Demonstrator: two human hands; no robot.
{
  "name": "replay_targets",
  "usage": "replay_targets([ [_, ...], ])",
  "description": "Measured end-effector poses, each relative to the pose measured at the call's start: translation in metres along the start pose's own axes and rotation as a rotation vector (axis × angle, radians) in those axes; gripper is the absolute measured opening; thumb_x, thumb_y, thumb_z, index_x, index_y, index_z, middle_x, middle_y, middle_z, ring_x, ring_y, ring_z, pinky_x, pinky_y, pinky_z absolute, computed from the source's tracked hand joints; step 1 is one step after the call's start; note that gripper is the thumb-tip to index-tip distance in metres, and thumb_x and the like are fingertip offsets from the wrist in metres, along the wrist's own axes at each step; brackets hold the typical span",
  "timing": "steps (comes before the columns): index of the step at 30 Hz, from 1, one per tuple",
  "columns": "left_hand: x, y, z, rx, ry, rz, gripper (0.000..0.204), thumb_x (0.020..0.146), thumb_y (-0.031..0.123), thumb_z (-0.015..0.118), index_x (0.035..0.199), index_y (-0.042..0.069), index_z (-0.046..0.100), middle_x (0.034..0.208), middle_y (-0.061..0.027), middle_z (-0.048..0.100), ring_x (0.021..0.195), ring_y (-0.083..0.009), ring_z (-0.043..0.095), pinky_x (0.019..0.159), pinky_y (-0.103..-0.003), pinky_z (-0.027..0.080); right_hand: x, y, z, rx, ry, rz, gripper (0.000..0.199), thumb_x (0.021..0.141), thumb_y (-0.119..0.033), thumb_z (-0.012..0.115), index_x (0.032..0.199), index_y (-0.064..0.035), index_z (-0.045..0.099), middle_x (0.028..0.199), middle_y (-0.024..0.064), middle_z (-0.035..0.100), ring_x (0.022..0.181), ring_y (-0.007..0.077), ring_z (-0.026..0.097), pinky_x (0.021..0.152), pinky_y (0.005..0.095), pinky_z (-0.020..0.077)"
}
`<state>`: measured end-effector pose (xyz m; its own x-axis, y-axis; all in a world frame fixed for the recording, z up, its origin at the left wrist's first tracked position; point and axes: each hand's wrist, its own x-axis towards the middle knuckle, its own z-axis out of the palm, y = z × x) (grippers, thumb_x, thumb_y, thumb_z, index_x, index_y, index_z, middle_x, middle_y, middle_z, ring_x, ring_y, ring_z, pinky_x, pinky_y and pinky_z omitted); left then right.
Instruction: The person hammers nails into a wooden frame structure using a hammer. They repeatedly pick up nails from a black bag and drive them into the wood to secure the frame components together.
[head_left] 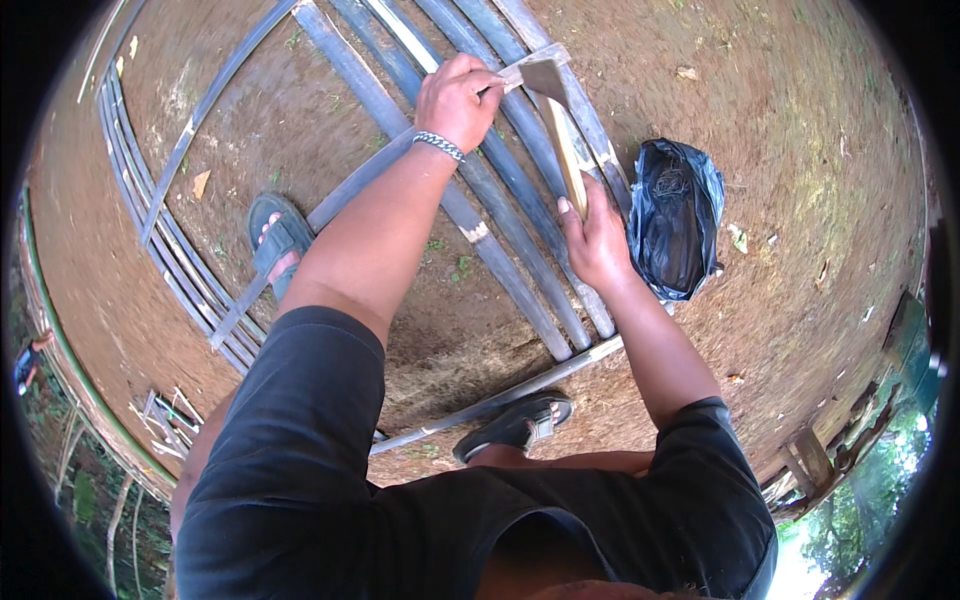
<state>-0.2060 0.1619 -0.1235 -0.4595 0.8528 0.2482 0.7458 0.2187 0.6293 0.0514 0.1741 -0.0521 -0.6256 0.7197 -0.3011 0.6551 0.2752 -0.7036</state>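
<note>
My left hand point(460, 104) is closed, its fingers pinching a flat crosswise slat point(362, 178) near its far end. That slat lies diagonally over several long, dark bamboo strips point(500, 185) spread side by side on the ground. In my right hand point(600, 238) is the pale wooden handle of a hatchet point(566, 150). Its dark metal head is over the slat's end, just right of my left fingertips. Whether the head touches the slat, I cannot tell. Anything small between my left fingertips is hidden.
An open black plastic bag point(650, 255) with thin dark bits inside sits right of the strips. Another bamboo strip point(480, 408) runs across their near ends. More strips point(165, 255) lie at the left. My sandalled feet point(280, 240) stand on bare brown soil point(790, 280).
</note>
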Motion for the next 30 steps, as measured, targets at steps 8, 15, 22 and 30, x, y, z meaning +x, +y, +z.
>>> replay_targets([
  [8,-0.002,0.001,-0.003,0.007,-0.003,0.004,0.008,0.084,0.017,0.074,0.088,0.011,0.078,0.097,-0.0017,0.069,0.096,-0.0256,0.066,0.087,-0.042,0.051,0.001,-0.003,0.021,-0.003,0.082,-0.050,0.051,0.101,-0.018,0.057,0.147,-0.0067,0.038,0.116,0.0325,0.066,0.105,0.0539,0.063,0.089,0.0568,0.0522],
  [15,-0.001,0.002,-0.005,-0.017,-0.023,-0.037,0.012,0.087,0.020,0.071,0.090,0.011,0.078,0.098,-0.0014,0.069,0.098,-0.0258,0.066,0.088,-0.042,0.050,-0.003,-0.009,0.016,0.058,0.075,0.022,0.053,0.100,-0.016,0.058,0.149,-0.0102,0.038,0.119,0.0329,0.065,0.106,0.0537,0.063,0.088,0.0571,0.0527],
  [22,0.000,0.001,-0.003,-0.013,-0.044,-0.037,0.011,0.086,0.020,0.071,0.089,0.012,0.078,0.100,-0.0014,0.069,0.099,-0.0255,0.066,0.087,-0.041,0.050,0.003,-0.009,0.015,-0.012,-0.014,0.092,0.052,0.100,-0.016,0.057,0.149,-0.0127,0.038,0.123,0.0318,0.064,0.107,0.0536,0.062,0.090,0.0574,0.0518],
  [30,0.002,0.001,-0.004,-0.002,-0.063,-0.057,0.011,0.086,0.020,0.071,0.088,0.011,0.077,0.101,-0.0010,0.070,0.098,-0.0258,0.066,0.087,-0.042,0.049,0.009,-0.009,0.016,-0.059,-0.011,0.042,0.054,0.100,-0.015,0.057,0.150,-0.0101,0.038,0.121,0.0320,0.065,0.107,0.0518,0.063,0.089,0.0557,0.0530],
])
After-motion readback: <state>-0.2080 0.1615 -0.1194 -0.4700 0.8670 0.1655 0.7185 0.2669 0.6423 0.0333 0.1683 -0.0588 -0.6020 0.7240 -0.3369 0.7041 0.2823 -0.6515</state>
